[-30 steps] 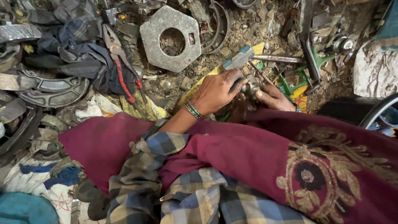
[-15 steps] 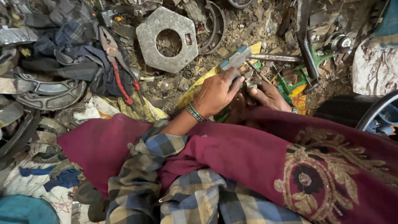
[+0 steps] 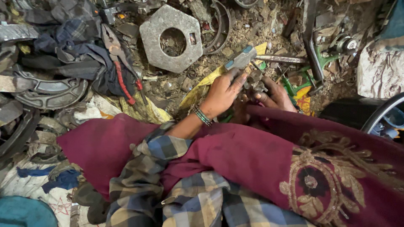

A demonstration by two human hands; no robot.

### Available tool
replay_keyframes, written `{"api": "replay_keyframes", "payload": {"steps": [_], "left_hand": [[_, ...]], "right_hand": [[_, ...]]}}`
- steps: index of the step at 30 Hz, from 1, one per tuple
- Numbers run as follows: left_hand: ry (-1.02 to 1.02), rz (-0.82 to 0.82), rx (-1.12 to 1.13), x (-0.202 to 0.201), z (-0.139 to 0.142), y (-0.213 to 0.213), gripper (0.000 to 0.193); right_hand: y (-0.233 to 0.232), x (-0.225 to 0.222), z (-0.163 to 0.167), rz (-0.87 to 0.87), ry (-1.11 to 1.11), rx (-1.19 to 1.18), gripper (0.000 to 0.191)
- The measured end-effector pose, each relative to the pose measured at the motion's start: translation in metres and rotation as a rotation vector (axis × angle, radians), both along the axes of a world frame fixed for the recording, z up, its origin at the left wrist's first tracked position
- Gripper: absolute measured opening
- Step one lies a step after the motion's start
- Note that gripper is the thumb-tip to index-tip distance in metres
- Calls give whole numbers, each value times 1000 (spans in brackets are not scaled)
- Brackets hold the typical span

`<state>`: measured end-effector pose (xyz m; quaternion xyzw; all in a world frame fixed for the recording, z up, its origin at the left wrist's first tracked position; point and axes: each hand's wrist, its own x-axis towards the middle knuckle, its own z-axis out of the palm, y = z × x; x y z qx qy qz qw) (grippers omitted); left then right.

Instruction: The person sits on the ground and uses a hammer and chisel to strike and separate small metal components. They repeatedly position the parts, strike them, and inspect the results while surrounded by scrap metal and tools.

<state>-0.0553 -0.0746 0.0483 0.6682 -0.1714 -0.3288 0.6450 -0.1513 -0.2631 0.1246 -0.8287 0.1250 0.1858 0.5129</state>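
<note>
My left hand [image 3: 221, 94], with a beaded band at the wrist, grips a small grey-blue metal tool [image 3: 240, 59] that points up and to the right. Just right of it, my right hand [image 3: 275, 94] holds a small dark, greasy metal part [image 3: 254, 82] between the fingers. The two hands are close together, and the tool's lower end meets the part. A maroon shawl with gold embroidery [image 3: 269, 164] covers my right arm and lap, over a plaid sleeve [image 3: 164, 147].
A large grey hexagonal metal plate with a round hole [image 3: 170, 38] lies on the dirty ground ahead. Red-handled pliers [image 3: 120, 69] rest on dark rags at the left. Curved scrap metal pieces [image 3: 50, 90] lie far left, green parts [image 3: 294, 86] and a metal rod [image 3: 280, 59] right.
The view has shifted slightly. My left hand has turned a little on the tool over the part; both hands stay in the same spot.
</note>
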Motion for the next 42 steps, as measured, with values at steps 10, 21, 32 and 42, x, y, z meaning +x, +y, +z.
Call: {"api": "replay_keyframes", "payload": {"steps": [10, 21, 32, 42], "left_hand": [[-50, -7, -46, 11, 6, 16, 47], [551, -113, -493, -16, -10, -6, 44], [795, 259, -528, 31, 1, 10, 35], [685, 339, -625, 63, -37, 56, 42]], "right_hand": [[6, -14, 10, -349, 288, 942, 47], [16, -15, 15, -380, 273, 1169, 41], [7, 21, 9, 12, 301, 200, 37], [-19, 14, -9, -385, 94, -152, 21]]}}
